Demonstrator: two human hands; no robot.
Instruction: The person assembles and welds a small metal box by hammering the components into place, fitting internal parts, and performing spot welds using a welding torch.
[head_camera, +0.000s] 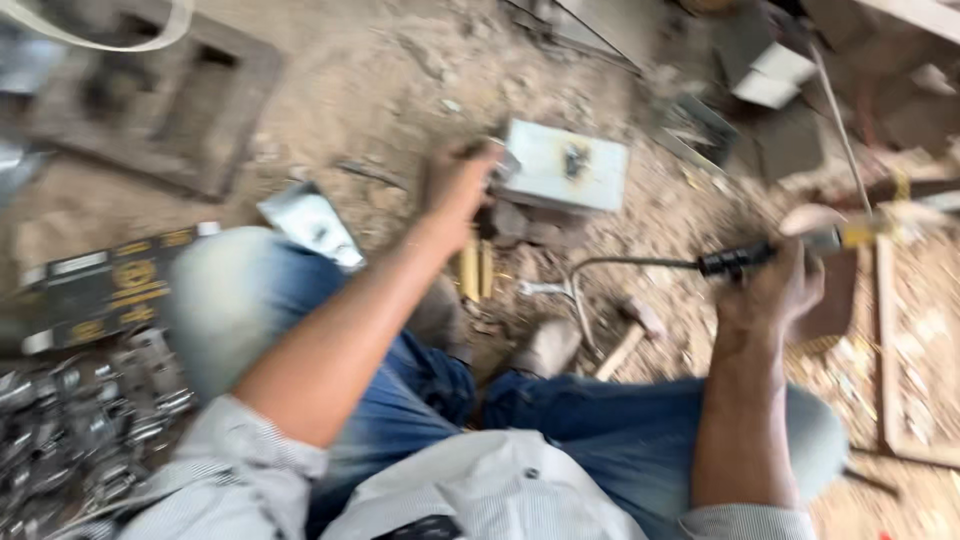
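- The person is seated low over a dusty dirt floor (400, 70), knees apart in blue jeans, sleeves of a pale striped shirt pushed up.
- The left hand (462, 180) reaches forward to the near left corner of a small pale metal box (565, 165) that sits on the ground; its fingers (490, 152) are curled at the box's edge, touching it, though the blur keeps me from telling how firmly they grip.
- The box has a flat top with a dark fitting near its middle, and rests on rough lumps of stone or scrap.
- The right hand (770, 290) is out to the right, its fingers wrapped tight around the black handle of an electrode holder (740, 260); a dark cable (620, 264) runs from the handle back toward the feet.
- The holder's tip with a yellowish part points right, well apart from the box.
- A hammer (632, 330) with a wooden handle lies on the floor between the knees, near the cable.
- To the left lie a bent shiny plate (312, 225), a dark flat package with yellow markings (100, 290), and a heap of small metal parts (80, 420).
- A dark rectangular metal frame (170, 100) lies farther off at upper left.
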